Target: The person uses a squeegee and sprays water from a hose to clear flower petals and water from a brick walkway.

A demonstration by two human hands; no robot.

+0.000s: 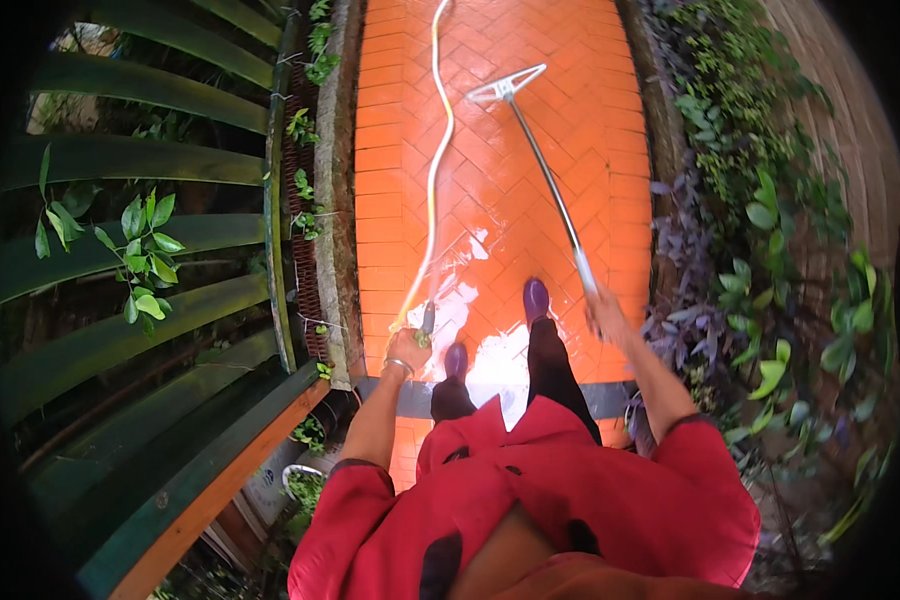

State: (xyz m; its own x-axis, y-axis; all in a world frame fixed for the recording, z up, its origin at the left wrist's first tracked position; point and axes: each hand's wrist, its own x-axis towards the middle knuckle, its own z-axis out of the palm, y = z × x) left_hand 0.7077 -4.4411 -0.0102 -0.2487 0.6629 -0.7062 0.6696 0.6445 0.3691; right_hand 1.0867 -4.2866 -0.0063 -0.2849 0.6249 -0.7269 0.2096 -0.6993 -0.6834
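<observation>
My left hand point(409, 351), with a bangle at the wrist, is closed around the grip of a hose spray nozzle point(428, 319). From it a yellow and white garden hose point(432, 180) runs up along the orange paved path point(390, 187). A faint stream of water seems to leave the nozzle along the path. My right hand point(606, 315) grips the grey handle of a long metal pole point(544, 165). At the pole's far end a flat, frame-like floor squeegee or mop head point(505, 88) rests on the wet bricks.
Purple shoes point(536, 300) stand on wet, shining paving. A dark green slatted wooden bench or fence point(142, 300) and a low concrete kerb point(336, 187) line the left side. Purple-leaved plants point(682, 240) and green shrubs point(750, 150) border the right. Plant pots sit at the lower left.
</observation>
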